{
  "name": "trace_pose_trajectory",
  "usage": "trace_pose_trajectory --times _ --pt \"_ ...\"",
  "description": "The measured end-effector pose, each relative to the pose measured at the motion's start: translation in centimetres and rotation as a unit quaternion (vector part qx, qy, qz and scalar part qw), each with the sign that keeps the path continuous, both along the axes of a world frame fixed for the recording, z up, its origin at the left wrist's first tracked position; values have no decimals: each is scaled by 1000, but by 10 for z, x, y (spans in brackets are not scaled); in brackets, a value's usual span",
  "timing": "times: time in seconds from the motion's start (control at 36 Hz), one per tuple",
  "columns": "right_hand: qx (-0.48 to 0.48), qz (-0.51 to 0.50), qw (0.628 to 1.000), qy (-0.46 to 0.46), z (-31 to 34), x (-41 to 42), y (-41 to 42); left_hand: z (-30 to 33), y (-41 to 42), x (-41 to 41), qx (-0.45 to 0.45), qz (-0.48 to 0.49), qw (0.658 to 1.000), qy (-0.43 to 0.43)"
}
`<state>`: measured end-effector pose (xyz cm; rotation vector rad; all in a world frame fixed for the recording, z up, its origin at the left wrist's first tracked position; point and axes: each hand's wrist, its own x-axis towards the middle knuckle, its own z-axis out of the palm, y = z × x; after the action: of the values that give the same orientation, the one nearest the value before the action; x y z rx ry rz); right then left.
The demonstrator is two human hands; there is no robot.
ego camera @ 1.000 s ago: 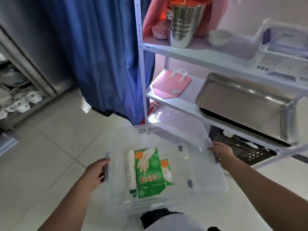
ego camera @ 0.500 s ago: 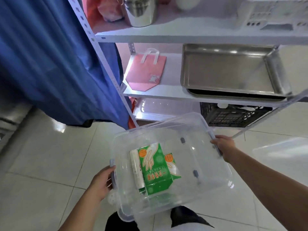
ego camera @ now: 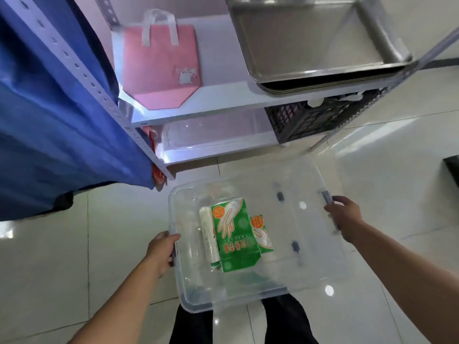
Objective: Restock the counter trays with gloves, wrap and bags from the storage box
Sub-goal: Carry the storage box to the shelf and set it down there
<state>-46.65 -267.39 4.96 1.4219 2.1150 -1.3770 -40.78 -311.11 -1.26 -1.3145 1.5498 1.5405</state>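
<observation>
I hold a clear plastic storage box [ego camera: 310,264] with a clear lid, level above the tiled floor and in front of my legs. My left hand [ego camera: 160,249] grips its left handle and my right hand [ego camera: 344,217] grips its right handle. Inside lie a white roll of wrap [ego camera: 208,235], a large green pack of gloves [ego camera: 234,237] and a smaller green pack [ego camera: 260,233] partly under it, all in the left half of the box.
A white metal shelf rack [ego camera: 223,100] stands just ahead, holding a pink bag [ego camera: 161,68], stacked steel trays [ego camera: 313,38], a clear tub [ego camera: 213,130] and a black crate [ego camera: 315,117]. A blue curtain [ego camera: 44,108] hangs at the left.
My view has tilted down and closer to the rack; the top shelf has left the frame. The box stays in both hands, its contents unmoved.
</observation>
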Motion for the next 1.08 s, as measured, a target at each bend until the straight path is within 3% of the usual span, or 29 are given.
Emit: trace_pose_trajectory --times 0.25,0.53,0.78,0.92,1.0,1.08 --pt "25 3 1000 -13 -182 13 -28 -160 -35 -23 -87 -87 992 8" --pt "50 53 997 10 -357 -30 -22 -315 -41 -66 -90 -139 985 39" --pt "134 160 978 17 -416 -87 -14 -359 -51 -132 -100 -347 933 -13" --pt "169 249 953 -28 -426 -110 -10 -345 -59 -171 -120 -474 868 -81" --pt "277 316 907 -29 -424 -126 -16 -330 -59 -201 -228 -488 843 2" --pt "316 354 878 65 -421 -143 -35 -318 -50 -230 -356 -470 783 199"
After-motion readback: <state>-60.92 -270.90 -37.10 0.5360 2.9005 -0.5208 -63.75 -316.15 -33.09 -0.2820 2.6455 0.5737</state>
